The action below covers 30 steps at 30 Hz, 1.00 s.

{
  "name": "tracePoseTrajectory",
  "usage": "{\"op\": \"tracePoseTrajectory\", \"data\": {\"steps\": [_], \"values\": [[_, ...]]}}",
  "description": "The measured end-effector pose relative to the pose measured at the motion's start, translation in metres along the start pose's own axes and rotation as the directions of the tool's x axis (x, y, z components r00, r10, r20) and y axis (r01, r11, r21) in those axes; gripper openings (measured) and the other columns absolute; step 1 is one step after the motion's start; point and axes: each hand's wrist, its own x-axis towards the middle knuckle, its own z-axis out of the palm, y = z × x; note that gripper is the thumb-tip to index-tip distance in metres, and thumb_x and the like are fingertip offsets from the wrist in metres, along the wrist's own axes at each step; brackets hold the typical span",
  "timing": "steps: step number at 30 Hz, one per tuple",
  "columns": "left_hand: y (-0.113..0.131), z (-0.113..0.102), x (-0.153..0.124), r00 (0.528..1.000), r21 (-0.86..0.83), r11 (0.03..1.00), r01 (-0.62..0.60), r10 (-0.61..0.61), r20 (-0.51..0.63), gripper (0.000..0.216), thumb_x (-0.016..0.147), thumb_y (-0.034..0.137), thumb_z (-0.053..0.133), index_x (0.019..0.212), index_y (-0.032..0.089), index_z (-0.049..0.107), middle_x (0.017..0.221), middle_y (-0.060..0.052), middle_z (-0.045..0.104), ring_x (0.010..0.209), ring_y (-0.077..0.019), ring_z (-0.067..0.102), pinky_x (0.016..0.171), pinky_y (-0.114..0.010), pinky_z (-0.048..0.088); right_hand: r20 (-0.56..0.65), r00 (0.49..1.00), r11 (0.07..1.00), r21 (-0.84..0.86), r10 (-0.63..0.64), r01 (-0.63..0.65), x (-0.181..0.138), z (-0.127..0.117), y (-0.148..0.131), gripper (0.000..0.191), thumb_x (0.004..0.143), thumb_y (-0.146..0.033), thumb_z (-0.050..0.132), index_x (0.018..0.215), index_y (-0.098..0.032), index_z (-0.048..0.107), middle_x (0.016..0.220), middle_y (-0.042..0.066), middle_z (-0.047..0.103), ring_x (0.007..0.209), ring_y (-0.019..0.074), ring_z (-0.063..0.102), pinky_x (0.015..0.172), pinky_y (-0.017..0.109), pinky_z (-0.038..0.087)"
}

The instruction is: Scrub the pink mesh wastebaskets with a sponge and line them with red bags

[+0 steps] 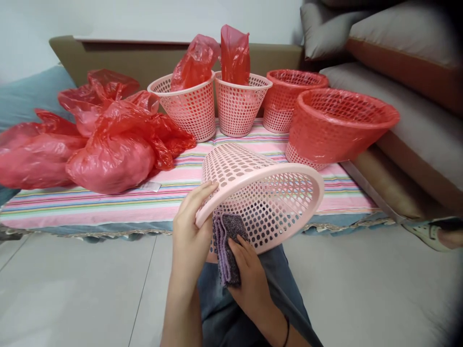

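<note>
A pink perforated plastic wastebasket [231, 166] lies tilted on its side over my lap, its mouth facing me and to the right. My left hand [192, 226] grips the rim at its left side, thumb inside and fingers outside. In my right hand [249, 274] is a folded cloth [229, 248], dark grey-purple with lilac edges. The cloth reaches into the mouth against the inner wall near the left rim. Part of the right fingers is hidden behind the cloth.
On the striped bedcover [181, 195] stand two pink baskets [191, 111] with red bags inside and two baskets [325, 125] lined with red bags. Several filled red bags [112, 159] lie left. Cushions [408, 111] are stacked right. Another person's foot [448, 238] shows at far right.
</note>
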Motion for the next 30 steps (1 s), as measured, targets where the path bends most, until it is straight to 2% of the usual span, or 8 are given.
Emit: {"op": "tracePoseTrajectory", "data": {"steps": [8, 12, 15, 19, 23, 25, 26, 30], "values": [[-0.017, -0.017, -0.017, 0.96, -0.128, 0.965, 0.229, -0.245, -0.134, 0.056, 0.077, 0.037, 0.078, 0.128, 0.026, 0.061, 0.132, -0.008, 0.062, 0.119, -0.0265, 0.06, 0.092, -0.036, 0.054, 0.075, 0.997, 0.994, 0.103, 0.014, -0.022, -0.003, 0.003, 0.005, 0.094, 0.06, 0.003, 0.047, 0.151, -0.019, 0.039, 0.149, 0.008, 0.051, 0.145, 0.0299, 0.037, 0.118, 0.058, 0.035], [-0.046, -0.015, -0.046, 0.967, -0.204, 0.962, 0.181, -0.212, -0.142, 0.063, 0.075, 0.034, 0.08, 0.133, 0.029, 0.056, 0.136, -0.006, 0.059, 0.122, -0.0249, 0.06, 0.1, -0.035, 0.052, 0.066, 0.988, 0.939, 0.308, 0.142, -0.155, 0.005, -0.008, 0.009, 0.08, 0.069, 0.0, 0.051, 0.146, -0.023, 0.049, 0.149, 0.009, 0.052, 0.143, 0.0282, 0.042, 0.117, 0.056, 0.036], [-0.07, 0.001, -0.071, 0.929, -0.213, 0.939, 0.271, -0.313, -0.197, 0.065, 0.075, 0.035, 0.081, 0.133, 0.026, 0.054, 0.137, -0.009, 0.058, 0.127, -0.0265, 0.058, 0.107, -0.039, 0.047, 0.043, 0.963, 0.818, 0.519, 0.264, -0.248, 0.014, -0.012, 0.012, 0.062, 0.08, -0.011, 0.058, 0.14, -0.027, 0.056, 0.142, 0.007, 0.059, 0.135, 0.0276, 0.052, 0.115, 0.054, 0.04], [-0.083, 0.025, -0.088, 0.875, -0.191, 0.919, 0.345, -0.389, -0.289, 0.056, 0.079, 0.038, 0.077, 0.128, 0.02, 0.058, 0.127, -0.013, 0.066, 0.115, -0.0261, 0.066, 0.105, -0.041, 0.05, 0.032, 0.857, 0.625, 0.669, 0.515, -0.401, 0.021, -0.013, 0.02, 0.04, 0.083, -0.038, 0.069, 0.121, -0.027, 0.07, 0.121, 0.007, 0.073, 0.118, 0.0294, 0.065, 0.107, 0.051, 0.05], [-0.07, 0.028, -0.076, 0.898, -0.141, 0.969, 0.205, -0.243, -0.367, 0.046, 0.087, 0.032, 0.068, 0.131, 0.022, 0.06, 0.132, -0.011, 0.064, 0.125, -0.0245, 0.061, 0.111, -0.039, 0.045, 0.014, 0.707, 0.485, 0.719, 0.707, -0.498, 0.031, -0.024, 0.03, 0.048, 0.073, -0.051, 0.077, 0.112, -0.023, 0.074, 0.12, 0.008, 0.073, 0.12, 0.0323, 0.063, 0.111, 0.054, 0.045], [-0.057, 0.02, -0.063, 0.944, -0.13, 0.985, 0.113, -0.147, -0.296, 0.047, 0.09, 0.026, 0.064, 0.137, 0.027, 0.057, 0.144, -0.008, 0.057, 0.137, -0.0243, 0.05, 0.117, -0.039, 0.037, -0.067, 0.693, 0.514, 0.723, 0.718, -0.462, 0.044, -0.04, 0.033, 0.05, 0.073, -0.053, 0.077, 0.112, -0.021, 0.073, 0.122, 0.008, 0.072, 0.122, 0.0328, 0.061, 0.113, 0.056, 0.04], [-0.05, 0.015, -0.057, 0.964, -0.128, 0.989, 0.077, -0.107, -0.242, 0.048, 0.092, 0.024, 0.062, 0.139, 0.029, 0.056, 0.148, -0.007, 0.054, 0.14, -0.024, 0.046, 0.118, -0.038, 0.035, -0.125, 0.715, 0.567, 0.708, 0.688, -0.422, 0.052, -0.049, 0.034, 0.048, 0.075, -0.051, 0.076, 0.112, -0.02, 0.073, 0.121, 0.008, 0.072, 0.122, 0.0324, 0.061, 0.114, 0.055, 0.04], [-0.028, 0.0, -0.033, 1.0, -0.136, 0.991, -0.012, 0.01, -0.018, 0.048, 0.094, 0.017, 0.055, 0.139, 0.034, 0.056, 0.141, -0.002, 0.061, 0.135, -0.0225, 0.053, 0.115, -0.037, 0.04, -0.334, 0.888, 0.863, 0.49, 0.315, -0.121, 0.099, -0.08, 0.037, 0.043, 0.085, -0.033, 0.065, 0.126, -0.02, 0.066, 0.128, 0.009, 0.069, 0.125, 0.0291, 0.06, 0.113, 0.049, 0.042]]}}
